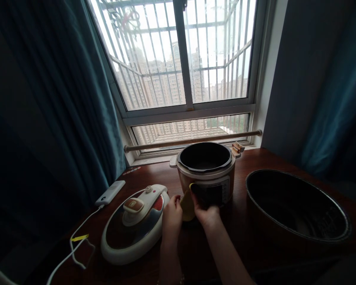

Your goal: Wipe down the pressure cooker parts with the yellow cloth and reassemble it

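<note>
Between my two hands is a yellow cloth (188,206), hanging in front of an electric pressure cooker (206,174). My left hand (172,213) is closed at the cloth's left edge, fingertips pinched together. My right hand (206,213) grips its upper right part, close to the cooker's dark front panel (213,193). Whether the cloth touches the cooker I cannot tell. The cooker stands upright without its lid, its dark inside showing. Left of my hands lies the lid (114,253), white-rimmed with a brown-topped handle.
A large black inner pot (284,206) stands at the right on the brown wooden table (154,176). At the left lie a white power bank (110,192) and its white cable (65,256) with a yellow tie. A barred window (186,71) and a horizontal rail (195,140) are behind.
</note>
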The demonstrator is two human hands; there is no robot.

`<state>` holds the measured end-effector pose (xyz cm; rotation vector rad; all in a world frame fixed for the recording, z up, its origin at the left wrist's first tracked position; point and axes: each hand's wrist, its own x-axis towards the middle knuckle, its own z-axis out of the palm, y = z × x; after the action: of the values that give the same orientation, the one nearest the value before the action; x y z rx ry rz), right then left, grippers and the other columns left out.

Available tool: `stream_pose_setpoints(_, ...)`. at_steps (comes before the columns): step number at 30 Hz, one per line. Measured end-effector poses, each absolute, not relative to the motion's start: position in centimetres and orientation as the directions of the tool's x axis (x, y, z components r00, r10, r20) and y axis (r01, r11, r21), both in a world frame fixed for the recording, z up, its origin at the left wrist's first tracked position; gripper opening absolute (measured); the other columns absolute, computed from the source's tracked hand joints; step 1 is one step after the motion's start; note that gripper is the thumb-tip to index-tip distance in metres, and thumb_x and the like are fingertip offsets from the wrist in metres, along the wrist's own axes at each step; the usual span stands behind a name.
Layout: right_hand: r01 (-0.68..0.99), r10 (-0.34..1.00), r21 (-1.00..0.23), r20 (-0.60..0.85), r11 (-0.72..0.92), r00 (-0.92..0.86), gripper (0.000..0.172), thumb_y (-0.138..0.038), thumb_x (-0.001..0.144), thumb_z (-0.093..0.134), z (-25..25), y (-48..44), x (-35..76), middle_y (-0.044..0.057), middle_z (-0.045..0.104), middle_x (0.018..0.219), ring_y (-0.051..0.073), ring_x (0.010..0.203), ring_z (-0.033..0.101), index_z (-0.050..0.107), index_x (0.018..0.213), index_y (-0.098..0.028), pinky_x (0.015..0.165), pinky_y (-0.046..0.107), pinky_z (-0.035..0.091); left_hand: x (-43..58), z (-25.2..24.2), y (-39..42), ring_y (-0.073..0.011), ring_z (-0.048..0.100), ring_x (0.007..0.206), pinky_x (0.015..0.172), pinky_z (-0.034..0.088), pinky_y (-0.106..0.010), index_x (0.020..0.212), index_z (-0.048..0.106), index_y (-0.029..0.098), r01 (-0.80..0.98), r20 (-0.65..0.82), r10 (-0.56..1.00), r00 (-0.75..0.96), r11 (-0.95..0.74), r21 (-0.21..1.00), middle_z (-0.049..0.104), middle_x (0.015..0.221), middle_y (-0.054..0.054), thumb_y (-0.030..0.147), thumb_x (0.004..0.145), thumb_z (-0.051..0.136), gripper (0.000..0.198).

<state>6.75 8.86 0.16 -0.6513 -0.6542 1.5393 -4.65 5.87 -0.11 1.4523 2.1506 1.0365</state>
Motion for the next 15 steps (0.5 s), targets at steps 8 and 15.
stream_pose_setpoints(8,-0.743,0.953,-0.598,-0.173,-0.301,-0.248,0.044,-0.023,0.085,0.024,1.1,9.0,10.0,0.011,0.067,0.093,0.023,0.09,0.062,0.064,0.102,-0.016,0.086,0.051,0.044,-4.7,-0.1,6.0,-0.0207,0.062,0.097,0.08,0.043,-0.027,0.098,0.062,0.013,0.641,0.105,0.914,-0.392,0.189,0.744,0.068,0.102,-0.012,0.012,0.084,0.039,0.027)
stream_pose_setpoints(15,-0.84,0.952,-0.505,-0.304,-0.199,-0.043,0.034,-0.02,0.081,0.033,3.3,7.1,10.6,0.007,0.067,0.084,0.018,0.078,0.064,0.059,0.101,-0.014,0.086,0.041,0.048,-4.6,-0.5,5.9,-0.0217,0.063,0.093,0.078,0.045,-0.03,0.098,0.061,0.011,0.625,0.126,0.931,-0.343,0.126,0.77,0.067,0.099,-0.014,0.017,0.086,0.036,0.028)
